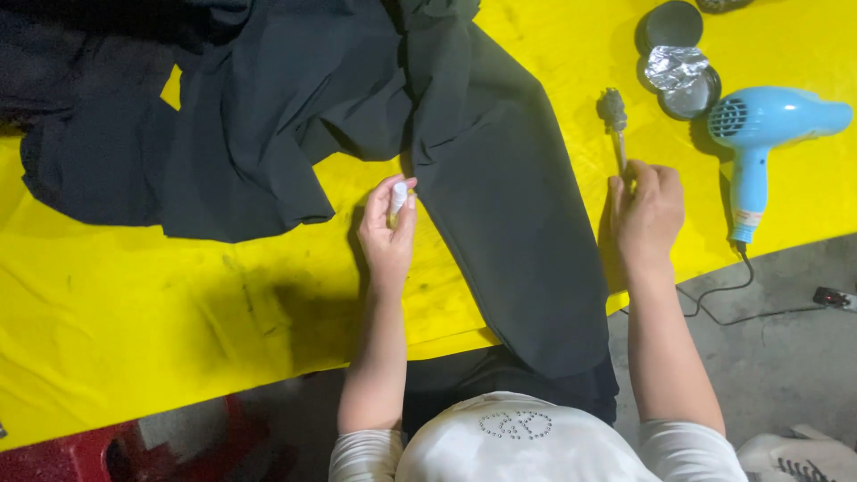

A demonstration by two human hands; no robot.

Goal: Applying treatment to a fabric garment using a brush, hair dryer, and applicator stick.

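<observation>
1. A bright yellow sheet-covered surface [134, 295] fills most of the view, smudged with dark stains near its near edge; beyond that edge lies a grey concrete floor [786, 357] with a thin black cord [723, 295] trailing across it and a red plastic stool [80, 451] at the lower left.
2. A large dark grey-green garment of smooth, matte cloth [500, 196] lies crumpled toward the far left corner, one long panel stretched flat to the near edge and hanging over it.
3. Near the far right corner lies a pale blue plastic hair dryer [759, 134], nozzle toward the right edge, handle pointing to the near edge.
4. Just left of it sit two round dark tins [671, 27], the nearer one holding crinkled silver foil [674, 67].
5. The left hand [388, 236] is raised upright at the garment's left border, fingers closed on a small white tube-like object [398, 198]; what it is cannot be told from here.
6. The right hand [647, 214] is clenched around the slim handle of a worn, grey bristled brush [613, 112], its head pointing to the far edge, resting just right of the garment panel.
</observation>
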